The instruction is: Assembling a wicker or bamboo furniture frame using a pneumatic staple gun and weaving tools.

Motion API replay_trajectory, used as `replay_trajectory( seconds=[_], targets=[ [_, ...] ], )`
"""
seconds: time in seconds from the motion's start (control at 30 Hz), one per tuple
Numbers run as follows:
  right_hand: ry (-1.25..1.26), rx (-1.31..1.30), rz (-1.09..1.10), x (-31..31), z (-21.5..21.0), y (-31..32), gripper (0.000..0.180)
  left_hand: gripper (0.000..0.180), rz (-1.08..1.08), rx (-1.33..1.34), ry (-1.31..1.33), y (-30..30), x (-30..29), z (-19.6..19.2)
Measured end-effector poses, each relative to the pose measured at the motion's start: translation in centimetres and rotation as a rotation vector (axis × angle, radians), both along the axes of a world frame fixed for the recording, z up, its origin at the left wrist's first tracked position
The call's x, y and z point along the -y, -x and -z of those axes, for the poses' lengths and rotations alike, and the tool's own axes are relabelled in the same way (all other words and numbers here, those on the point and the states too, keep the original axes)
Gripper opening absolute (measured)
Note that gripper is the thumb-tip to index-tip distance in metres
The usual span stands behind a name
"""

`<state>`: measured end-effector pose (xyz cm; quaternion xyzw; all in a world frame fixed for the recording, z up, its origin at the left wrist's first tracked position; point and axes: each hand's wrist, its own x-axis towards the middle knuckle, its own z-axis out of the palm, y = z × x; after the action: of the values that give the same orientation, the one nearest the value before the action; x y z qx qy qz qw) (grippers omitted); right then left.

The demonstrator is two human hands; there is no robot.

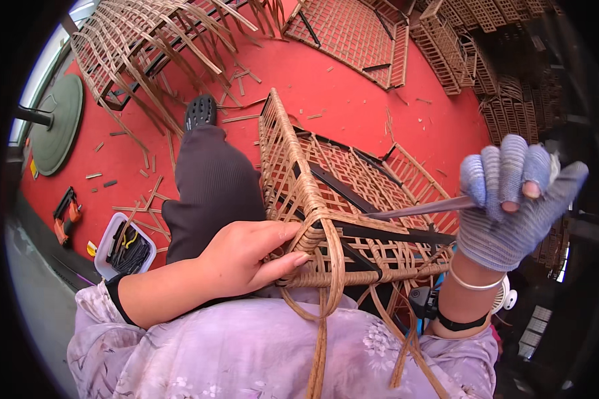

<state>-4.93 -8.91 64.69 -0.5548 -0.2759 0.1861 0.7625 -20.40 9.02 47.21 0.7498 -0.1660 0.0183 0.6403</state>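
Observation:
A brown wicker frame (353, 274), woven over black metal bars, rests against my lap with a bound corner toward me. My left hand (249, 256) is bare and pinches that corner between thumb and fingers. Just beside it, loose wicker strands (319, 339) loop from the corner and hang down over my shirt. My right hand (512, 206) wears a grey-blue striped glove with bare fingertips, and is closed in a fist. From it a long, thin grey pointed tool (422, 209) reaches left, its tip at the frame's upper strands near the corner. The fist hides its handle.
A half-woven wicker piece (140, 50) with loose ends stands at far left. A flat woven panel (346, 36) lies behind, near stacked wicker frames (446, 53). To my left are a white bin (150, 253), an orange-black power tool (65, 216) and a round green base (58, 126).

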Motion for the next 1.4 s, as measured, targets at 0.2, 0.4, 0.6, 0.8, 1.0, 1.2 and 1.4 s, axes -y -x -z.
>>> replay_trajectory(
  seconds=[0.2,0.4,0.6,0.8,1.0,1.2,1.4],
  targets=[
    [-0.143,-0.134,-0.088,-1.1,1.3,-1.6,0.055,0.035,0.008,0.001,-0.006,-0.3,0.1,0.1],
    [-0.172,-0.173,-0.174,-2.5,1.9,-3.0,0.057,0.035,-0.007,0.028,0.015,-0.3,0.2,0.4],
    [-0.141,-0.247,-0.204,-3.2,2.3,-4.0,0.058,0.035,-0.014,0.043,0.024,-0.3,0.1,0.4],
    [-0.073,-0.414,-0.337,-4.1,3.0,-5.6,0.055,0.036,-0.017,0.053,0.026,-0.3,0.0,0.4],
    [0.0,-0.616,-0.399,-5.2,4.9,-8.3,0.051,0.036,-0.024,0.018,-0.033,0.2,0.1,0.4],
    [0.291,-0.248,-0.3,-5.7,2.6,-6.0,0.046,0.04,0.038,0.036,-0.022,0.2,-0.2,0.6],
    [0.87,0.139,-0.057,-2.0,-1.4,-5.9,0.046,0.036,-0.031,0.029,-0.021,0.2,0.1,0.6]
  ],
)
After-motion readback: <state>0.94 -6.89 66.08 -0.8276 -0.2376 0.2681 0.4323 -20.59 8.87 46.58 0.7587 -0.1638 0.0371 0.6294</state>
